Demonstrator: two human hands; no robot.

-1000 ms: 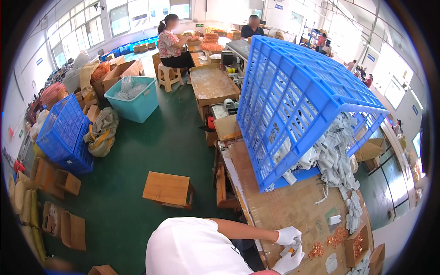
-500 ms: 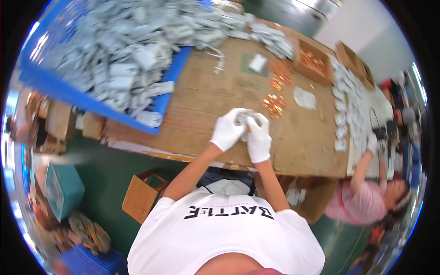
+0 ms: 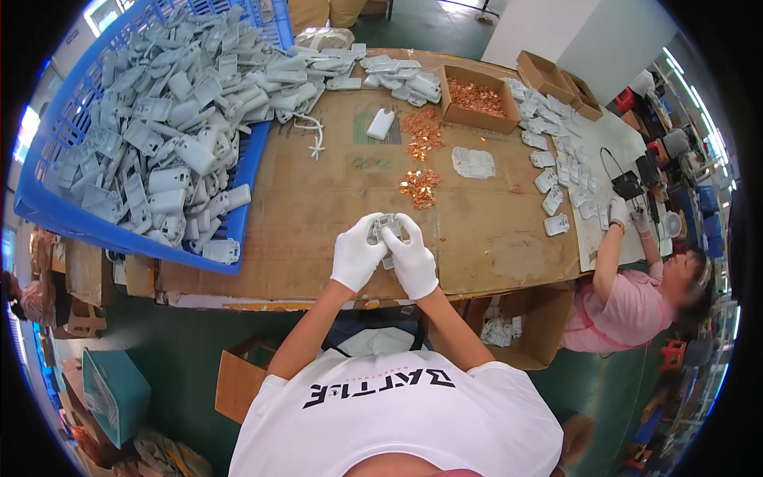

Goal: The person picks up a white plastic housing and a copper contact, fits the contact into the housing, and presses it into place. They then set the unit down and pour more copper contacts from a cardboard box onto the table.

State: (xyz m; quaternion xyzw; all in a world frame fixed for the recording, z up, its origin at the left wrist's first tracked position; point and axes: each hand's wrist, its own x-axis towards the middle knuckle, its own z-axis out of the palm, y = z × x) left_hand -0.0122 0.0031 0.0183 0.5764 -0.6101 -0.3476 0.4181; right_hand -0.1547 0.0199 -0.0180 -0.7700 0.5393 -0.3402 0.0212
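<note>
The left hand [image 3: 358, 253] and right hand [image 3: 412, 261], both in white gloves, are closed together on a small grey plastic housing [image 3: 382, 222], held above the tabletop [image 3: 318, 226] near the middle of its near edge. Fingers cover much of the housing, so its exact shape is hard to tell. A blue crate [image 3: 127, 238] heaped with grey casings [image 3: 191, 155] occupies the tabletop's left end. Copper pieces [image 3: 420, 188] lie loose beyond the right hand; an open carton [image 3: 486, 122] of more stands by the far edge.
</note>
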